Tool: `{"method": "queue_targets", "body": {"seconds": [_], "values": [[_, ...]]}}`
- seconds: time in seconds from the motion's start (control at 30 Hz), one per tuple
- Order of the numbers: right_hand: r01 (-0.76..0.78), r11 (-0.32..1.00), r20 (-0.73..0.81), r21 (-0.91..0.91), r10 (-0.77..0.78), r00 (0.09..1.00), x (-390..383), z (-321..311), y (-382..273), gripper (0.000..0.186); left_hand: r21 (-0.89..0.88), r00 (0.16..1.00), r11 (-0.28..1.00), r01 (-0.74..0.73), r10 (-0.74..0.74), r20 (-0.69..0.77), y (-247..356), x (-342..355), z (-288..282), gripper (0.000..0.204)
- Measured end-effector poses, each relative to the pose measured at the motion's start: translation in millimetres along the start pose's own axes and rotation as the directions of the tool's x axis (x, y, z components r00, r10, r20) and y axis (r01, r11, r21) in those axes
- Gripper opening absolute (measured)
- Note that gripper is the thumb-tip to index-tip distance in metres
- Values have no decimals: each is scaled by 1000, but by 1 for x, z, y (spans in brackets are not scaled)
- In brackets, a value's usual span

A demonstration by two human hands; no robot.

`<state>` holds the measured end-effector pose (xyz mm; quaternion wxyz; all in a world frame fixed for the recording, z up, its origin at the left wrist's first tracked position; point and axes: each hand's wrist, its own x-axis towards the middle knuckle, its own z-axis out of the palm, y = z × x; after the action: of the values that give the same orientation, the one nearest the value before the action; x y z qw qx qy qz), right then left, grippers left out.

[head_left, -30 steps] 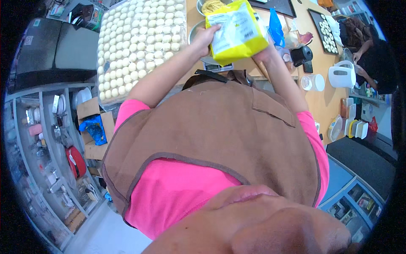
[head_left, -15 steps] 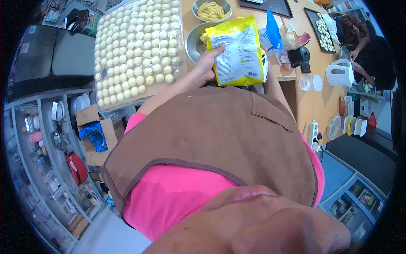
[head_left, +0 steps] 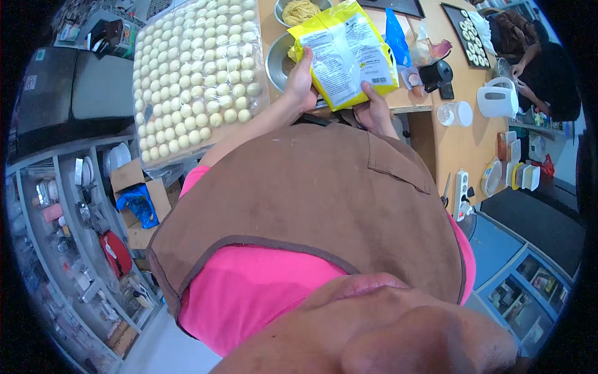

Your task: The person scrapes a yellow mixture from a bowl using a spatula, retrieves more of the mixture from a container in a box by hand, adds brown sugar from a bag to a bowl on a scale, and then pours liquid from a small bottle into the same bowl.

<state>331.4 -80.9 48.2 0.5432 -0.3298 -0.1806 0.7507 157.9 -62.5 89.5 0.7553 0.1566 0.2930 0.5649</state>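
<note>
Both my hands grip a yellow plastic bag (head_left: pixel 346 53) with a white printed label, held over the table's near edge. My left hand (head_left: pixel 303 84) has its thumb on the label at the bag's left side. My right hand (head_left: pixel 375 111) pinches the lower edge toward the right. Behind the bag are a steel bowl (head_left: pixel 274 68), partly hidden, and, farther back, another bowl of yellow dough (head_left: pixel 299 12). To the left, a plastic-covered sheet holds rows of pale balls (head_left: pixel 193 81).
Along the table (head_left: pixel 458 146) lie a blue bag (head_left: pixel 397 39), a tray of pale rings (head_left: pixel 471 43), a white jug (head_left: pixel 496 100), jars (head_left: pixel 460 114), containers and a power strip (head_left: pixel 461 196). A co-worker (head_left: pixel 542 81) stands at the right. Shelves (head_left: pixel 68 237) and a cardboard box (head_left: pixel 149 212) are at left.
The bag dropped toward my body and turned more label-up, then moved slightly forward again. My right thumb, hidden half a second ago, now shows on the front of the bag's lower edge.
</note>
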Motion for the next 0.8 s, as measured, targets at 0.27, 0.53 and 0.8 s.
{"method": "queue_targets", "body": {"seconds": [0.27,0.53,0.8], "values": [[16,997,-24,71,-14,1000,-3,-19,10,51,-28,995,994,102,-102,3,0,-5,-7,59],[1,996,-17,92,1,1000,-7,-18,5,53,-23,993,996,87,-84,81,-2,-3,-11,58],[22,995,-10,101,-21,1000,-17,-3,-2,53,-20,988,990,137,-135,74,-3,4,-11,50]]}}
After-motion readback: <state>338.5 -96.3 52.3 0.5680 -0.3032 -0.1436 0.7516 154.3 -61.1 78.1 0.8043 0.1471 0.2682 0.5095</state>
